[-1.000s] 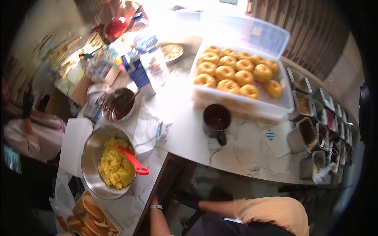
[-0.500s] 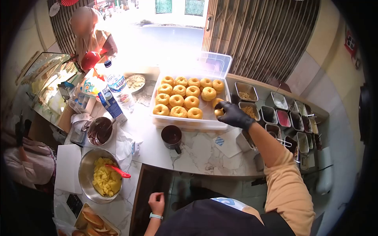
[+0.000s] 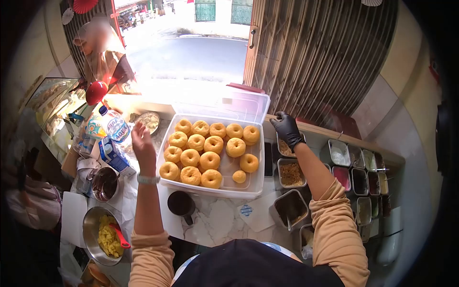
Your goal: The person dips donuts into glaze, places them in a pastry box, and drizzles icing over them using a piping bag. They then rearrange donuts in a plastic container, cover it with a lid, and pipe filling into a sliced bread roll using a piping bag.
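translucent plastic box (image 3: 210, 192), upright on marbled counter (image 3: 215, 222), lid (image 3: 246, 106) open at far side. golden ring doughnuts (image 3: 191, 176) inside, flat in uneven rows. small round ball (image 3: 239, 177) near front right corner.

In mid-frame on the counter (image 3: 217, 217), a tub (image 3: 215, 192) holds doughnuts (image 3: 190, 158), its lid (image 3: 244, 107) standing along the far side. Trays (image 3: 277, 210) spread from the tub's right toward the right edge. The mug (image 3: 180, 208) sits before the tub's left half, a card (image 3: 258, 217) right of it. At left, a bottle (image 3: 116, 128) and carton (image 3: 114, 155) stand behind a bowl (image 3: 104, 184); lower left, a spatula (image 3: 120, 235) lies in a mixing bowl (image 3: 90, 234).
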The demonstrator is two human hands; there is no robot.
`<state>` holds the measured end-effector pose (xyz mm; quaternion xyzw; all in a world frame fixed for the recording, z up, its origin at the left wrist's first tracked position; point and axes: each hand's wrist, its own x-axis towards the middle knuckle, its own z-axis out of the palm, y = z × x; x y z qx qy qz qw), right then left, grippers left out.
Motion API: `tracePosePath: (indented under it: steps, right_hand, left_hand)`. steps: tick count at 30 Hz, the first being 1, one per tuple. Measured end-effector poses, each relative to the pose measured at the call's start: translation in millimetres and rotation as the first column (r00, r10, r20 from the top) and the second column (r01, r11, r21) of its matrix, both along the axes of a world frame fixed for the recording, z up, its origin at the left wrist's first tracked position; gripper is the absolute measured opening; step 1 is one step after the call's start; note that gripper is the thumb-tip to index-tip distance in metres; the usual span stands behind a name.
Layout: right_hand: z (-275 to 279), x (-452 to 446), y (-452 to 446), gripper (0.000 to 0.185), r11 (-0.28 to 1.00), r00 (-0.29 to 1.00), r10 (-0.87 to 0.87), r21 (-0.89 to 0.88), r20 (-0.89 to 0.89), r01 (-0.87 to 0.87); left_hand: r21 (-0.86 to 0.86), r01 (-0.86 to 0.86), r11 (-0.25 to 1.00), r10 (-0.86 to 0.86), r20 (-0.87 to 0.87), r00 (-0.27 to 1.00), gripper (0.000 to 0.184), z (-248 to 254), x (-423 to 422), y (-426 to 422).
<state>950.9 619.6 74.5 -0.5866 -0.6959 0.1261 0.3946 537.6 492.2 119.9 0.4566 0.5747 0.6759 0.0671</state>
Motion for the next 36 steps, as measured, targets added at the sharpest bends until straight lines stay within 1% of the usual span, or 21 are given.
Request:
tracePosePath:
  steps: [1, 4, 5, 7, 8, 11, 12, 14, 15, 16, 17, 19, 20, 21, 22, 23, 25, 28, 31, 32, 36]
  right_hand:
    - [-5, 3, 19, 0.038, 0.998, 1.000, 0.008, -0.066, -0.022, -0.009]
    - [-29, -8, 39, 0.037, 0.982, 0.969, 0.173, 0.108, -0.175, -0.156]
    - [-23, -14, 36, 0.035, 0.985, 0.968, 0.172, 0.061, -0.185, -0.163]
    - [-27, -21, 42, 0.029, 0.979, 0.985, 0.157, 0.145, -0.078, -0.144]
    - [-28, -22, 47, 0.025, 0.974, 0.969, 0.199, 0.142, -0.146, -0.179]
    - [-9, -31, 42, 0.017, 0.951, 0.906, 0.299, 0.165, -0.298, -0.260]
    - [16, -34, 23, 0.016, 0.944, 0.894, 0.319, 0.188, -0.315, -0.271]
    - [52, -32, -10, 0.015, 0.925, 0.886, 0.364, 0.224, -0.286, -0.308]
    - [57, -27, -22, 0.016, 0.914, 0.890, 0.387, 0.233, -0.241, -0.334]
    - [53, -19, -28, 0.021, 0.845, 0.927, 0.375, 0.401, 0.026, -0.354]
    - [47, -17, -37, 0.022, 0.815, 0.902, 0.419, 0.394, 0.108, -0.426]
    - [31, -11, -63, 0.026, 0.748, 0.833, 0.488, 0.366, 0.261, -0.553]
    - [22, -7, -80, 0.030, 0.760, 0.793, 0.478, 0.275, 0.378, -0.589]
    - [6, -2, -88, 0.030, 0.741, 0.745, 0.536, 0.201, 0.396, -0.640]
    - [-3, 0, -99, 0.030, 0.744, 0.729, 0.533, 0.173, 0.429, -0.645]
    - [-10, 0, -108, 0.031, 0.746, 0.711, 0.531, 0.144, 0.461, -0.650]
    - [-25, 0, -120, 0.030, 0.754, 0.702, 0.517, 0.129, 0.489, -0.645]
    - [-32, -1, -133, 0.029, 0.793, 0.715, 0.477, 0.099, 0.511, -0.601]
    - [-32, -1, -140, 0.026, 0.822, 0.736, 0.465, 0.070, 0.492, -0.565]
    - [-31, 0, -140, 0.025, 0.827, 0.743, 0.465, 0.063, 0.481, -0.559]
    - [-31, -1, -143, 0.025, 0.826, 0.753, 0.501, 0.025, 0.428, -0.564]
  left_hand:
    - [-0.071, -0.071, 0.995, 0.060, -0.143, 0.988, 0.045, -11, -13, 46]
    - [-0.261, 0.067, 0.963, -0.048, 0.077, 0.996, 0.056, -19, -25, 137]
    - [-0.298, 0.132, 0.945, -0.081, 0.177, 0.981, 0.056, -14, -22, 148]
    - [-0.364, 0.293, 0.884, -0.138, 0.396, 0.908, 0.057, 5, -9, 161]
    - [-0.387, 0.393, 0.834, -0.160, 0.512, 0.844, 0.057, 13, -5, 161]
    - [-0.164, 0.272, 0.948, -0.168, 0.467, 0.868, 0.059, 4, -19, 172]
    - [-0.127, 0.264, 0.956, -0.179, 0.462, 0.869, 0.063, 22, -14, 155]
    - [0.125, 0.256, 0.959, -0.282, 0.554, 0.784, 0.079, 51, -10, 110]
    - [0.214, 0.297, 0.931, -0.364, 0.614, 0.700, 0.079, 66, -9, 80]
    - [0.190, 0.331, 0.924, -0.378, 0.587, 0.716, 0.074, 73, -11, 51]
    - [0.168, 0.366, 0.915, -0.394, 0.559, 0.730, 0.069, 72, -16, 26]
    - [-0.028, 0.517, 0.855, -0.425, 0.533, 0.732, 0.049, 46, -31, -15]
    - [-0.218, 0.444, 0.869, -0.288, 0.505, 0.813, 0.040, 19, -40, -27]
    - [-0.269, 0.430, 0.862, -0.265, 0.483, 0.835, 0.039, -6, -42, -39]
    - [-0.375, 0.374, 0.848, -0.254, 0.332, 0.908, 0.039, -33, -49, -47]
    - [-0.484, 0.193, 0.854, -0.148, 0.129, 0.980, 0.032, -45, -41, -56]
    - [-0.601, -0.103, 0.792, -0.085, -0.276, 0.957, 0.026, -53, -30, -72]
    - [-0.386, -0.187, 0.903, -0.051, -0.531, 0.846, 0.025, -64, -25, -77]
    - [-0.442, -0.123, 0.889, -0.103, -0.453, 0.885, 0.024, -60, -21, -76]
    - [-0.367, -0.139, 0.920, -0.086, -0.535, 0.841, 0.025, -67, -23, -74]
    - [-0.449, -0.188, 0.873, -0.071, -0.499, 0.864, 0.029, -80, -19, -70]
